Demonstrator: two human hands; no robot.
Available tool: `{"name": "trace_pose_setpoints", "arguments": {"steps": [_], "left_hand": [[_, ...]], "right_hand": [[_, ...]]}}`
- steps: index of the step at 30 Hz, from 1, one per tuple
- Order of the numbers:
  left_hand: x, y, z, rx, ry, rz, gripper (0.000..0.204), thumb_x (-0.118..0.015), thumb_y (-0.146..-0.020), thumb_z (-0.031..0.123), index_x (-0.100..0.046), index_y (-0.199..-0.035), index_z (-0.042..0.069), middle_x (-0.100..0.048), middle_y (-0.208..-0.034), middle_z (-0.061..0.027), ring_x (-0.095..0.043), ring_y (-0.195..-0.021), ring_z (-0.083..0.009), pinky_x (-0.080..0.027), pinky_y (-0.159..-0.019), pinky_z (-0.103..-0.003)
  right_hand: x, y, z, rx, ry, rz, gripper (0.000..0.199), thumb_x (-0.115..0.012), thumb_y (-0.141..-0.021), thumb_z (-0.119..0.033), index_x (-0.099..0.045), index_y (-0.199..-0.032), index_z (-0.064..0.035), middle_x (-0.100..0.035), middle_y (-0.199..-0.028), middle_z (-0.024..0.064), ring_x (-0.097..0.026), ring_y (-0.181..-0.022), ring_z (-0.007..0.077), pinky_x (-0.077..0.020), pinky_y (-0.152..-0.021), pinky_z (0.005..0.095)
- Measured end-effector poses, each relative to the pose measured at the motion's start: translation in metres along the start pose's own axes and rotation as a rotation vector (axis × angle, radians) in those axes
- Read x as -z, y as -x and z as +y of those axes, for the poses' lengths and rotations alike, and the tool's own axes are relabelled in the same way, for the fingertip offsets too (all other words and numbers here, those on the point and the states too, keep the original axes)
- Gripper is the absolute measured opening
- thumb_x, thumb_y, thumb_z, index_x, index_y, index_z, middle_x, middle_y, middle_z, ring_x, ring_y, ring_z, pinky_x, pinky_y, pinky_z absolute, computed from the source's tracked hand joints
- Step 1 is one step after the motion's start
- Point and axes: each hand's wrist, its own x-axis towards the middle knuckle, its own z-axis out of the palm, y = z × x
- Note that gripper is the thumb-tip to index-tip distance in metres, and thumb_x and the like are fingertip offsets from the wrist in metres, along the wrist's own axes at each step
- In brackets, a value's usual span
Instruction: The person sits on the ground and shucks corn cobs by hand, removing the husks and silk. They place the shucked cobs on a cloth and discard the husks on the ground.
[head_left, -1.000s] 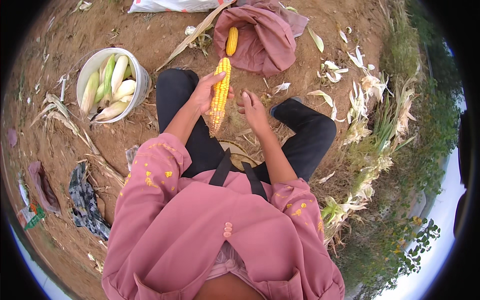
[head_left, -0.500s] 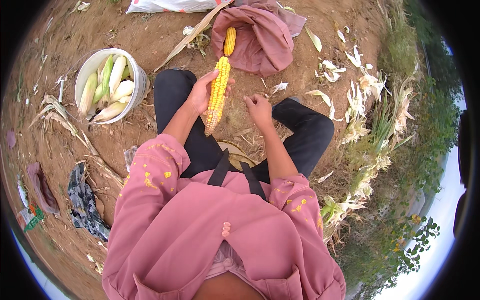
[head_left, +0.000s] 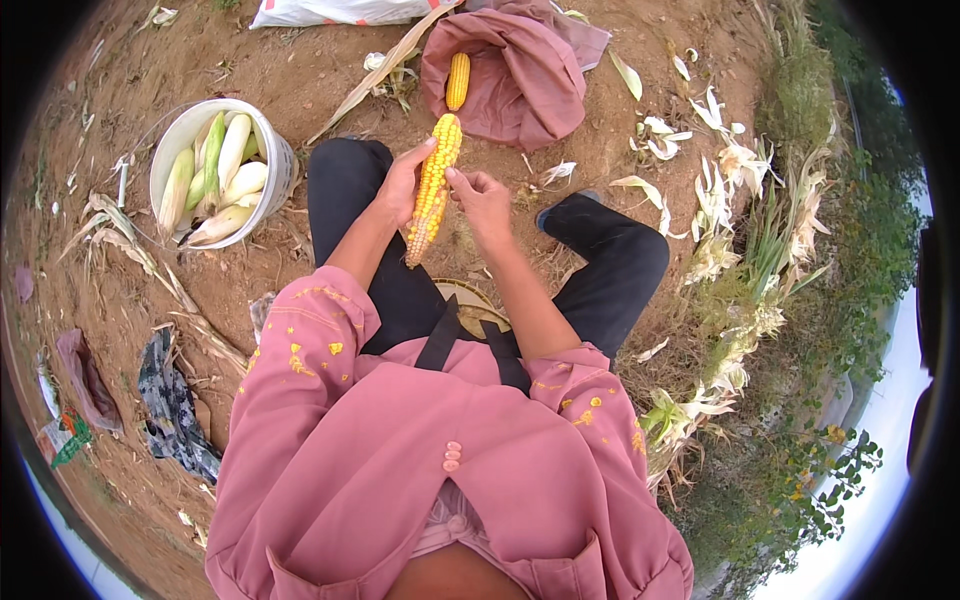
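1. The yellow corn cob [head_left: 434, 172] is held up in front of the person, between the two legs in dark trousers [head_left: 622, 262] and closer to the left one.
2. Its long axis runs steeply across the view, slanting from upper right to lower left. The blunt, fully kernelled end points away from the person, toward the reddish sack [head_left: 535, 85]; the narrower, paler end points back toward the lap and slightly left.
3. The left hand [head_left: 402, 188] grasps the cob from its left side, thumb laid along the upper part, the other fingers mostly hidden behind it.
4. The right hand [head_left: 486, 208] has its fingers bent, with thumb tip at the cob's right edge, about midway along. Whether it grips or merely touches, I cannot tell.
5. Just beyond the blunt end, a second cob [head_left: 458, 82] lies at the sack's mouth, its axis more nearly straight away from the person.
6. To the left, a white bucket [head_left: 284, 165] holds ears in husk [head_left: 236, 145], mostly leaning lengthwise. Loose husks [head_left: 713, 208] lie scattered on the right.
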Motion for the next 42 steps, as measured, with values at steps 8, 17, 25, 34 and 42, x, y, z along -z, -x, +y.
{"name": "trace_pose_setpoints", "arguments": {"steps": [8, 17, 25, 34, 42], "left_hand": [[-0.008, 0.008, 0.004, -0.069, -0.108, 0.001, 0.030, -0.062, -0.082, 0.023, -0.054, -0.103, 0.003, -0.056, -0.078, -0.0019, -0.056, -0.064, -0.0087, -0.046, -0.054, -0.022], [-0.003, 0.004, 0.008, -0.038, 0.005, 0.024, 0.029, -0.057, -0.085, 0.028, -0.055, -0.100, 0.003, -0.058, -0.080, -0.0058, -0.057, -0.066, -0.0147, -0.047, -0.060, -0.029], [0.005, -0.001, 0.004, -0.005, 0.057, 0.048, 0.030, -0.052, -0.087, 0.029, -0.053, -0.101, 0.003, -0.059, -0.082, -0.0084, -0.057, -0.068, -0.0176, -0.047, -0.062, -0.031], [-0.003, 0.004, 0.004, 0.048, 0.047, -0.124, 0.027, -0.050, -0.088, 0.029, -0.051, -0.100, 0.005, -0.058, -0.082, -0.0084, -0.057, -0.065, -0.0176, -0.049, -0.062, -0.030], [0.000, 0.004, 0.006, 0.045, 0.016, -0.119, 0.029, -0.054, -0.087, 0.030, -0.049, -0.099, 0.004, -0.058, -0.077, -0.0100, -0.057, -0.060, -0.0169, -0.049, -0.056, -0.027]], "right_hand": [[-0.002, 0.002, -0.011, -0.022, -0.129, 0.009, 0.020, -0.067, -0.078, -0.019, -0.062, -0.078, 0.0005, -0.057, -0.069, -0.0007, -0.045, -0.057, 0.0050, -0.0365, -0.053, 0.0189], [0.074, -0.009, 0.047, 0.194, 1.132, 0.187, 0.027, -0.060, -0.075, -0.018, -0.058, -0.091, 0.0048, -0.063, -0.081, 0.0188, -0.061, -0.075, 0.0346, -0.0475, -0.073, 0.0413], [0.035, 0.000, 0.021, -0.011, 0.158, -0.094, 0.048, -0.055, -0.087, -0.025, -0.043, -0.122, 0.0044, -0.057, -0.109, 0.0183, -0.060, -0.090, 0.0213, -0.0475, -0.077, 0.0305], [0.013, -0.023, -0.007, 0.223, -0.020, -0.032, 0.030, -0.062, -0.083, -0.020, -0.057, -0.100, 0.0042, -0.062, -0.081, 0.0071, -0.058, -0.068, 0.0105, -0.0467, -0.059, 0.0238], [0.057, -0.032, 0.019, 0.306, 0.530, 0.306, 0.026, -0.063, -0.081, -0.016, -0.057, -0.098, 0.0024, -0.060, -0.079, 0.0047, -0.056, -0.067, 0.0105, -0.0451, -0.060, 0.0227]]}}
